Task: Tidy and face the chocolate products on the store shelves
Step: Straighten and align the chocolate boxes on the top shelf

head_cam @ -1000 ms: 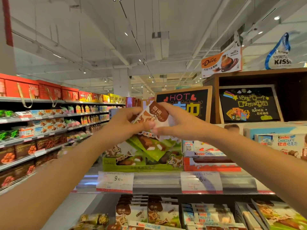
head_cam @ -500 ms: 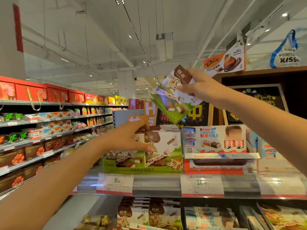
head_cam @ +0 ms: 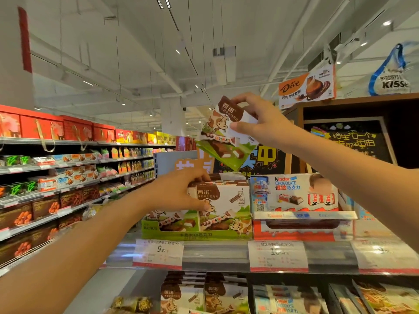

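Chocolate packs (head_cam: 224,134) with a cow picture are up in the air, above the shelf. The right hand (head_cam: 260,123) holds them. Its thumb is on the front and its fingers (head_cam: 240,102) curl over the top edge, so the grip is tight on the little bunch. The bunch is tilted, with its green bottom corner pointing down. It looks like a few thin packs fanned together, but how many is hard to tell.

Below, a green tray (head_cam: 195,233) sits on the top shelf (head_cam: 215,254). More cow packs (head_cam: 224,205) stand upright in it, facing out. The left hand (head_cam: 179,191) rests on the left side of these packs. Its fingers lie over their top edge and its thumb presses on the front, so it grips the standing packs there.

Just beside the green tray, on the right, is a red and white tray (head_cam: 294,230) with a blue and white chocolate box (head_cam: 294,196) standing in it. The two trays touch.

White price tags (head_cam: 158,252) hang on the front of the shelf. One more shelf below (head_cam: 204,295) has the same cow packs and more blue and white boxes.

Far off to the left is a long row of shelves (head_cam: 68,177) with red boxes on top.
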`<state>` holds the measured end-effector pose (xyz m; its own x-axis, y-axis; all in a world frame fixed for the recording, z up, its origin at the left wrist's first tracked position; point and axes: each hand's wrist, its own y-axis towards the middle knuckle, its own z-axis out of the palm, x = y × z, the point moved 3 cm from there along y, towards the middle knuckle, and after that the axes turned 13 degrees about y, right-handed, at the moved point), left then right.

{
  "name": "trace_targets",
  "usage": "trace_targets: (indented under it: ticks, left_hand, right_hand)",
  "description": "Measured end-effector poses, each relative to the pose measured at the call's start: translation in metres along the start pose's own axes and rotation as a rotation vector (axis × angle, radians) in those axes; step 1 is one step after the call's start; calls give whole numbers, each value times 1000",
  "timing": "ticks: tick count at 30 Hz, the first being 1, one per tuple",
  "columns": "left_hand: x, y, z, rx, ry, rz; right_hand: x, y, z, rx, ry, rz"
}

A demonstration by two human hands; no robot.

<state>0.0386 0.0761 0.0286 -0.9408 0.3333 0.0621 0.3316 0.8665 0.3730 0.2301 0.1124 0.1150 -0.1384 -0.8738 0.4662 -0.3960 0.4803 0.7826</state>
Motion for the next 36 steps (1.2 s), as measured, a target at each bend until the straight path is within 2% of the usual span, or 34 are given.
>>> trace_targets:
  ticks: [3,9,14,19,22,26,30,36]
  left_hand:
    - [-1,0,0,8,-12,-23]
    - [-3,-1,-2,7,-45,-36]
    - [-1,-4,-3,-82,-29,-62]
    - [-1,-3,-5,-122,-31,-79]
    - [-2,0,-4,-45,-20,-68]
    - [-4,1,-8,-86,-115,-64]
    - [-5,-3,-8,-128,-116,-34]
    - [-4,-2,-6,-105,-111,-21]
  right_hand:
    - [-11,-2,6,33,4,7]
    - [-36,-9,25,314,-13,151]
    - [-41,-5,44,520,-217,192]
    - [-45,-9,51,594,-326,243]
    - [-40,-12,57,582,-382,226]
    - [-33,-17,58,531,-474,180]
    - [-32,-24,31,277,-358,152]
    - [-40,-37,31,116,-314,106]
